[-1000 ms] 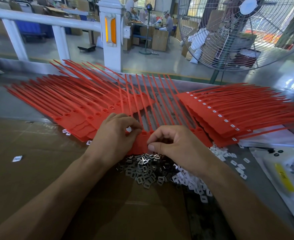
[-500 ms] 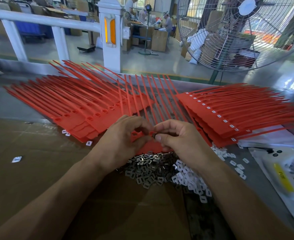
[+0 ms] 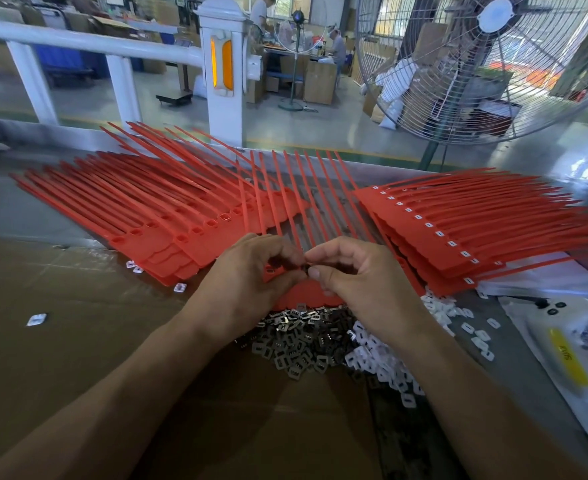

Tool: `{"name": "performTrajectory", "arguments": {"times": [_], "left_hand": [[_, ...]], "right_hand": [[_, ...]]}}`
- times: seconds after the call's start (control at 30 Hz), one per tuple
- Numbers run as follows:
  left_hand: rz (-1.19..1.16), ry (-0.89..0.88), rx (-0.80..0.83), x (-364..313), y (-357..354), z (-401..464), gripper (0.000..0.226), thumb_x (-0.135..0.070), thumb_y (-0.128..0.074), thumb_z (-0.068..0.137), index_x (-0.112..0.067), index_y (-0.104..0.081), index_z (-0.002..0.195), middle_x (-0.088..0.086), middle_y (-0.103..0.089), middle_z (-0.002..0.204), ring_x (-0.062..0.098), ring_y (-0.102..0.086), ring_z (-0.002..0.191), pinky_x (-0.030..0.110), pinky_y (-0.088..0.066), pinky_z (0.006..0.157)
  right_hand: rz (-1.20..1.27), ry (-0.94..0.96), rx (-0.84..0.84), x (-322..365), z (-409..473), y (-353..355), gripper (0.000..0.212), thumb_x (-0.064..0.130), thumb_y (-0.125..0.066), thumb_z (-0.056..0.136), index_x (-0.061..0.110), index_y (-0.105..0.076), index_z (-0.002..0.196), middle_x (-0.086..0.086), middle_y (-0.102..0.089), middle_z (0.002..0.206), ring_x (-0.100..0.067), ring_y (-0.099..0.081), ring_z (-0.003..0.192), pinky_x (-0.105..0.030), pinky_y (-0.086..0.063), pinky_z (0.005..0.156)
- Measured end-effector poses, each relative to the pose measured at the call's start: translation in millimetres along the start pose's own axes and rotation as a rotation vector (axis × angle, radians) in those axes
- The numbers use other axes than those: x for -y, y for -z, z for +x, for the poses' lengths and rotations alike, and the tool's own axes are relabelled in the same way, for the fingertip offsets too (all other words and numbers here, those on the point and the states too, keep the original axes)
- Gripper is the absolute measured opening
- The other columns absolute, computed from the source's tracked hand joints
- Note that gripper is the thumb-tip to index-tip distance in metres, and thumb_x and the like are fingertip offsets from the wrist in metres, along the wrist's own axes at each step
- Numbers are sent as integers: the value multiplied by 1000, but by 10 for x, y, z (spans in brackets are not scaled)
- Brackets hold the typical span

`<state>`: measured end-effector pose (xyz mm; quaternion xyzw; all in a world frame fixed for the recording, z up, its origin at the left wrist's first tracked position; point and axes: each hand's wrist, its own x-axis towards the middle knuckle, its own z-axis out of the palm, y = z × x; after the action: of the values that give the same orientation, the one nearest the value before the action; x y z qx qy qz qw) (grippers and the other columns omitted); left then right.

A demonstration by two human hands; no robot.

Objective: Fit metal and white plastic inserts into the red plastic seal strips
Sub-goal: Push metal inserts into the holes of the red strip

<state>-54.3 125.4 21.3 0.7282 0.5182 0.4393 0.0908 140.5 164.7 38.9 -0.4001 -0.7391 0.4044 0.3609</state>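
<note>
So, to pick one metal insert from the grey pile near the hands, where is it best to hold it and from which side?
Take a metal insert lying at the near edge of the pile, on the cardboard. It is a flat, small square frame with a hole, so probably pinch its two outer edges from above with thumb and forefinger. The right hand is closest.

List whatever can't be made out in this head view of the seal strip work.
- The piece pinched where the left hand and right hand meet: the fingertips cover it in the head view, so its kind is unclear.
- The sockets of the middle red strips: both hands hide them.
- The right stack of strips: its tips are blurred towards the right edge.
- The yellow label: its print is too small to read.
</note>
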Motion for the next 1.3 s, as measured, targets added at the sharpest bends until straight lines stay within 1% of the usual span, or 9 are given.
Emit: {"name": "performTrajectory", "arguments": {"times": [0.3,0.4,0.6,0.87,1.07,1.13,1.17,1.23,1.3], "left_hand": [[-50,124,-26,-22,-41,2,7,-32,-77,85,-34,-73,89,-25,-68,89,-1,-60,87,6,-37,72],[-88,170,-30,-38,-34,7,4,-31,-77,85,-32,-73,87,-22,-69,84,-2,-60,81,8,-38,70],[-205,200,-3,-78,-21,-4,5,-24,-78,87,-27,-73,87,-14,-72,81,1,-61,75,8,-40,69],[-264,204,4,-58,-8,-1,5,-24,-76,89,-28,-73,88,-9,-72,83,3,-62,72,9,-42,66],[-274,235,40,-31,-5,1,7,-36,-70,93,-32,-73,89,-10,-71,83,-2,-57,67,13,-43,64],[-297,249,62,-25,-7,0,10,-39,-70,94,-31,-74,89,-7,-72,84,0,-58,66,17,-44,63],[-323,266,74,-27,-9,-2,12,-41,-69,94,-31,-74,90,-5,-73,85,4,-60,67,25,-47,63],[-376,300,89,-40,-8,-4,18,-46,-68,94,-29,-75,91,0,-73,87,16,-66,76,40,-53,71],[-444,313,88,-53,-5,-2,21,-46,-67,95,-27,-76,91,1,-73,89,20,-68,84,42,-53,79]], "right_hand": [[-17,43,-23,33,-20,-11,21,11,-75,93,28,-79,104,16,-78,93,0,-73,87,-14,-55,80],[-13,37,-8,41,-28,-17,22,9,-75,93,26,-80,107,16,-78,94,1,-73,87,-13,-55,80],[-3,35,-42,22,-26,-13,18,12,-75,93,25,-80,104,9,-78,86,-10,-74,80,-22,-60,79],[19,45,-57,18,-5,-35,16,14,-73,95,28,-79,98,8,-78,87,-10,-74,80,-24,-60,77],[-51,136,-101,36,-16,-40,13,15,-74,95,27,-79,98,16,-76,90,-2,-71,90,-13,-52,78],[-52,158,-115,42,-14,-45,13,14,-75,94,26,-79,97,16,-75,90,-2,-71,90,-12,-51,78],[-50,171,-119,43,-13,-45,13,14,-74,94,25,-79,97,16,-75,90,-2,-71,90,-12,-51,78],[-57,201,-116,43,-15,-45,14,12,-74,94,24,-79,98,16,-75,90,-4,-71,91,-12,-51,78],[-71,223,-111,41,-16,-42,14,13,-74,94,25,-78,100,16,-75,92,-5,-70,93,-13,-51,79]]}}
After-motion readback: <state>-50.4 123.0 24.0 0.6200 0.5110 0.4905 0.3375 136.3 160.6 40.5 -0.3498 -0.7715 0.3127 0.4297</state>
